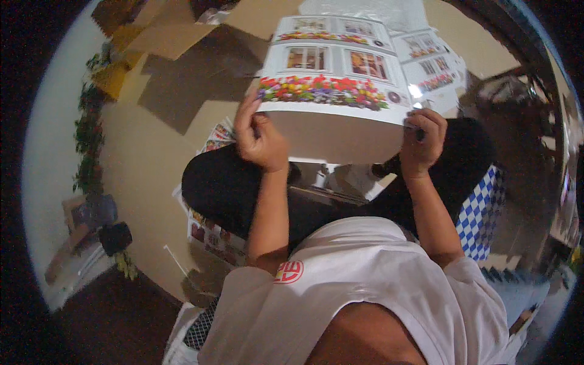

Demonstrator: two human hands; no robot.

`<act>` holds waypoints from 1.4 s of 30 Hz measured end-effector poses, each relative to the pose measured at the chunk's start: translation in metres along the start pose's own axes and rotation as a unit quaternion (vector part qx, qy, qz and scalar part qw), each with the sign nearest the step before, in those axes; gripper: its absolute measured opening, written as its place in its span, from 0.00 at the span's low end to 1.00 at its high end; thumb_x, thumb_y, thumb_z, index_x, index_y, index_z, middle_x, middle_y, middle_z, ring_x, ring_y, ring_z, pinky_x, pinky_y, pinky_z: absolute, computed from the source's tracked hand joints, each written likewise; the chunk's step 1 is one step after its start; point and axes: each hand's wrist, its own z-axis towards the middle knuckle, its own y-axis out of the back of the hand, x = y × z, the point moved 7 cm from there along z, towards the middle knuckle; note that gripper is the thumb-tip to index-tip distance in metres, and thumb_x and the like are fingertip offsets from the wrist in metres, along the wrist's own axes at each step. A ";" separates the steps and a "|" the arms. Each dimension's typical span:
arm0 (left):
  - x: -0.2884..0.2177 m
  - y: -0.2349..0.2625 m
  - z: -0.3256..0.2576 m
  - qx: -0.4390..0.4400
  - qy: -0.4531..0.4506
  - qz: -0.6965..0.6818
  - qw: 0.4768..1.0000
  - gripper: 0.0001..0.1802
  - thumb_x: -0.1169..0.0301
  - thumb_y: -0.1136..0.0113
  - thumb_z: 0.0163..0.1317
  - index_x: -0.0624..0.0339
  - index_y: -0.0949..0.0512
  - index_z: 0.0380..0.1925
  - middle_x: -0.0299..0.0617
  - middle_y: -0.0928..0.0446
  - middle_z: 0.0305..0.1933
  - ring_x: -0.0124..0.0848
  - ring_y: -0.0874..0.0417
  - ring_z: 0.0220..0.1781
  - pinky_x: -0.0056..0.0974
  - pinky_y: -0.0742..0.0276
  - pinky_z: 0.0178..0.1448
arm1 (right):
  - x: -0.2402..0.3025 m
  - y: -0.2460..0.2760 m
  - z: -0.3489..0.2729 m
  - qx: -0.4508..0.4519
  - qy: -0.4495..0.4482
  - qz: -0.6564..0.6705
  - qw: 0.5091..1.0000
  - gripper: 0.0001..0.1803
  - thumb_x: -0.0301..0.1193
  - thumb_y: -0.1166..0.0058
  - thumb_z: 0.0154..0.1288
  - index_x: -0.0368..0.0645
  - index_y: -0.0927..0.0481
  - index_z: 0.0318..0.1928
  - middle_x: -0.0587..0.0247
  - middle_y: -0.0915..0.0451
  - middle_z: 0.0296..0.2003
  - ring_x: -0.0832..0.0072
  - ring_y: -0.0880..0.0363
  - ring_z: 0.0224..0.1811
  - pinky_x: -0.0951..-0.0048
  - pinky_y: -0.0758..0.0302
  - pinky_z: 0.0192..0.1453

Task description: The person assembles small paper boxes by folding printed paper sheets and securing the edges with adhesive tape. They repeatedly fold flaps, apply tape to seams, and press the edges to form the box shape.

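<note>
A large printed sheet (331, 67) showing windows above a row of colourful flowers is held up in front of me, its lower edge curling toward me. My left hand (258, 137) grips its lower left edge. My right hand (423, 140) grips the lower right corner and also has a small dark object in its fingers. I sit on the floor with my legs in dark trousers (225, 188) folded under the sheet.
More printed sheets (435, 64) with the same window picture lie beyond on the right. Flat cardboard (167, 33) lies on the tan floor at upper left. A blue-and-white checked cloth (477, 210) is by my right knee. Green garland (88, 131) runs along the left wall.
</note>
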 end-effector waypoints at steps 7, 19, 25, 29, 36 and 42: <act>-0.013 -0.002 0.005 -0.047 -0.026 -0.069 0.996 0.08 0.84 0.54 0.64 0.68 0.27 0.41 0.55 0.24 0.50 0.44 0.21 0.52 0.44 0.24 0.55 | -0.008 0.001 -0.005 -0.011 0.009 0.040 0.999 0.14 0.15 0.38 0.40 0.46 0.20 0.28 0.64 0.27 0.32 0.70 0.27 0.35 0.75 0.29 0.38; -0.027 0.003 0.005 -0.048 -0.071 0.040 0.996 0.07 0.84 0.50 0.63 0.68 0.26 0.40 0.46 0.33 0.45 0.39 0.24 0.48 0.40 0.22 0.54 | -0.006 0.006 -0.005 -0.014 0.024 0.073 0.997 0.14 0.15 0.39 0.40 0.46 0.20 0.29 0.63 0.27 0.33 0.69 0.27 0.35 0.72 0.29 0.38; -0.029 0.007 0.005 -0.044 -0.094 0.069 0.992 0.08 0.85 0.50 0.62 0.68 0.26 0.40 0.45 0.33 0.45 0.39 0.24 0.48 0.40 0.21 0.53 | -0.003 0.009 -0.004 -0.027 0.039 0.048 0.998 0.14 0.15 0.38 0.39 0.46 0.22 0.29 0.63 0.27 0.32 0.69 0.27 0.34 0.72 0.29 0.37; -0.029 0.006 0.005 -0.047 -0.102 0.062 0.992 0.08 0.87 0.50 0.61 0.68 0.27 0.39 0.46 0.33 0.44 0.39 0.23 0.47 0.41 0.21 0.53 | -0.001 0.009 -0.001 -0.027 0.051 0.037 0.998 0.16 0.14 0.38 0.38 0.45 0.22 0.29 0.64 0.27 0.31 0.70 0.28 0.34 0.73 0.29 0.37; -0.023 0.012 0.005 -0.057 -0.124 0.041 0.990 0.07 0.85 0.49 0.62 0.66 0.27 0.39 0.46 0.33 0.44 0.41 0.22 0.47 0.43 0.20 0.53 | -0.001 0.005 -0.003 -0.041 0.057 0.032 0.997 0.15 0.13 0.40 0.38 0.44 0.23 0.29 0.62 0.27 0.32 0.71 0.28 0.32 0.74 0.30 0.35; -0.029 0.013 0.006 -0.057 -0.111 0.024 0.992 0.05 0.79 0.46 0.64 0.64 0.26 0.39 0.45 0.32 0.44 0.42 0.21 0.48 0.44 0.21 0.52 | 0.000 0.004 -0.004 -0.027 0.052 0.030 0.998 0.11 0.17 0.42 0.48 0.45 0.26 0.31 0.61 0.26 0.33 0.69 0.26 0.37 0.72 0.28 0.41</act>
